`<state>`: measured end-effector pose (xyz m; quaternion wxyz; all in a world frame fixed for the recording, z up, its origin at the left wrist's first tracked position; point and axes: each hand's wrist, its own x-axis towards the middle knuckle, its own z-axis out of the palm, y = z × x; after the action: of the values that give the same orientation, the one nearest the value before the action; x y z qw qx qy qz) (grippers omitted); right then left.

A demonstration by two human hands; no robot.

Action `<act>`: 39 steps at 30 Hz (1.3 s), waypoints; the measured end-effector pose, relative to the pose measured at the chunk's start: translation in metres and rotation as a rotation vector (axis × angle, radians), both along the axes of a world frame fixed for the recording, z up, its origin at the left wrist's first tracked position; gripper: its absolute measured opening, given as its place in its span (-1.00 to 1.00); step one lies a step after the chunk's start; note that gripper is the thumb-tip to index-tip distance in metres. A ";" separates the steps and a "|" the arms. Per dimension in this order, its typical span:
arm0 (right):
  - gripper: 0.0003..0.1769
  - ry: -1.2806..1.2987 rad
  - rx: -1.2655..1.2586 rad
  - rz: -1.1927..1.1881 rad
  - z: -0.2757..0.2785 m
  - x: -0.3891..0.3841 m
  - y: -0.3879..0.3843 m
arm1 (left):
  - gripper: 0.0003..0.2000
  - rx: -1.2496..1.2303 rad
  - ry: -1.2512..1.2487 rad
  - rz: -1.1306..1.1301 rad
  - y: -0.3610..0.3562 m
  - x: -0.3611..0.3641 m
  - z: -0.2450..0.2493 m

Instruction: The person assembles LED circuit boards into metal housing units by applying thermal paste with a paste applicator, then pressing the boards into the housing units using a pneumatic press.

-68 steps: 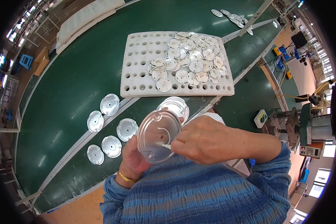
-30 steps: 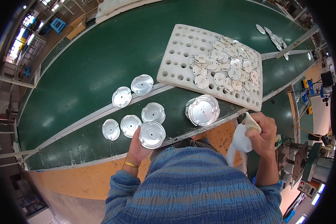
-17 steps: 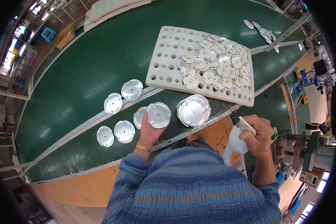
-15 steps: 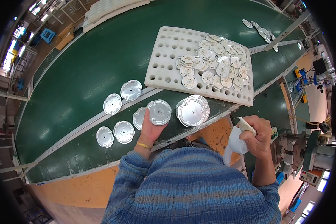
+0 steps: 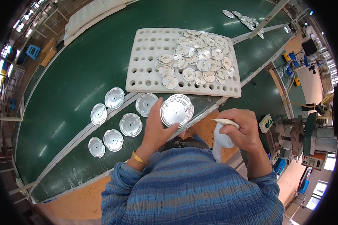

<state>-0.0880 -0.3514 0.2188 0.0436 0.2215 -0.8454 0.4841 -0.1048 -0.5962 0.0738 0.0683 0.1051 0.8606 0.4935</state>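
Note:
My left hand [image 5: 156, 126] is at the left rim of a stack of shiny round metal discs [image 5: 177, 110], its thumb and fingers spread around the near left edge. Beside it, a single metal disc [image 5: 146, 104] lies on the green table. Another disc [image 5: 130, 125] rests just left of my wrist. My right hand [image 5: 241, 129], off the table's front edge, is closed around a white squeeze bag [image 5: 224, 137]. The bag's thin tip points left, and its lower part hangs down.
Several more metal discs [image 5: 113, 140] lie to the left, some by a metal rail [image 5: 73, 144]. Behind the stack, a white foam board [image 5: 139, 62] with holes bears a heap of small white round plates [image 5: 204, 65]. Machinery [image 5: 289, 137] stands at the right.
The disc that was in my left hand now lies on the table, and the hand has moved right to the stack. My right hand still grips the bag. The view has shifted.

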 end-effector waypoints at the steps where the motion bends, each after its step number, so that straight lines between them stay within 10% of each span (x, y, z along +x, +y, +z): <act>1: -0.68 -0.004 -0.017 0.020 0.002 -0.001 -0.001 | -0.04 -0.130 0.079 -0.084 0.013 -0.003 0.004; 6: -0.73 0.007 -0.049 0.020 0.006 -0.003 -0.001 | 0.05 -0.526 0.278 -0.227 0.036 -0.017 -0.007; 13: -0.74 0.007 -0.047 -0.012 0.004 0.000 0.004 | 0.05 -0.414 0.247 -0.216 0.032 -0.016 0.009; 21: -0.76 0.184 0.200 0.031 0.000 -0.011 -0.010 | -0.13 1.403 -0.980 -0.085 -0.003 0.005 0.089; 39: -0.74 0.279 0.454 0.378 0.027 -0.024 -0.065 | -0.09 1.411 -0.871 -0.150 -0.029 0.039 0.104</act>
<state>-0.1125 -0.4160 0.2453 0.0178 0.4427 -0.8615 0.2480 -0.0654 -0.6255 0.1780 0.3459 -0.0201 0.2366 0.9077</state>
